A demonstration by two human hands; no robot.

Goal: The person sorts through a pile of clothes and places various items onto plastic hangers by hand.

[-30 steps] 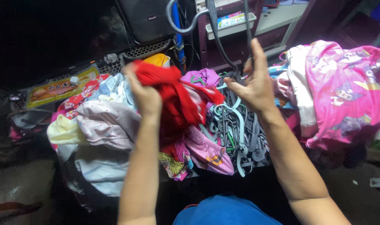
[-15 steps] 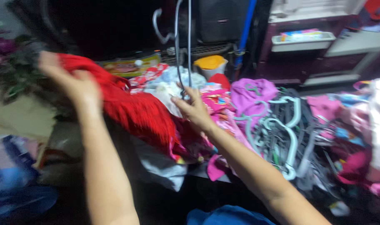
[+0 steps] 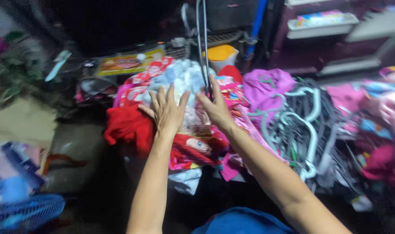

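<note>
So the big thing in front of you is the pile of clothes (image 3: 184, 86), mostly pinks, pale blue and prints, spread across the middle. Right of it is the tangled heap of hangers (image 3: 301, 121), grey and pale green, well apart from your left side. The red garment (image 3: 128, 128) lies bunched at the left edge of the pile, just beside your left wrist, with nothing gripping it.

Your left hand (image 3: 167, 110) is wide open, fingers fanned, palm down over the pale cloth in the pile. It's got hold of nothing, and I can't tell if it's actually touching. Your right hand (image 3: 214, 108) is closed around the bottom of a dark hanger (image 3: 203, 43) that stands upright, its hook up near the top of the view.

My read: you're at the pick-a-piece stage, hanger ready, free hand hovering. Whatever piece you go for, the left hand needs to close on a single layer, since everything's overlapped there. Keep the hanger clear of the pile so it doesn't snag.
</note>
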